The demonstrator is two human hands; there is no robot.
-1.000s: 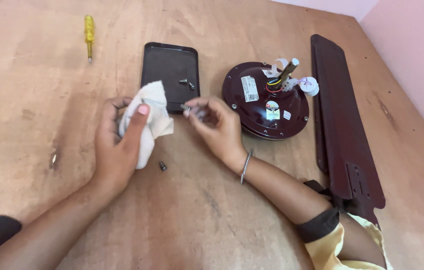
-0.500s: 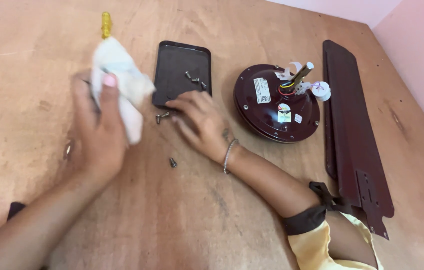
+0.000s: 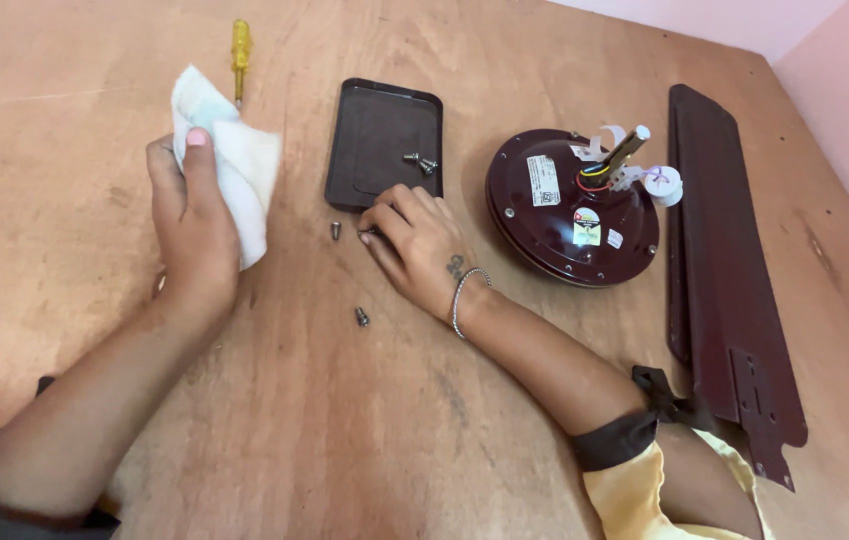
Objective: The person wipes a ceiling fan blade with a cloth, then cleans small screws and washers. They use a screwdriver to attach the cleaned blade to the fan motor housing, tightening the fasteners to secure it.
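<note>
Left hand [image 3: 192,235]: fingers clutch white cloth [image 3: 229,170] | right hand [image 3: 414,245]: fingers curled narrow at dark tray [image 3: 384,135] edge, grip unclear | loose screw [image 3: 335,230] just beside fingertips

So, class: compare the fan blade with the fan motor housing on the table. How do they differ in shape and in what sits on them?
The fan blade is long, flat and narrow; the fan motor housing is round and domed. The housing carries stickers, coloured wires and a short rod at its middle, while the blade is plain, with a metal bracket at its near end. The blade lies at the right, the housing beside it towards the tray. Both are dark maroon and rest on the wooden table.
</note>
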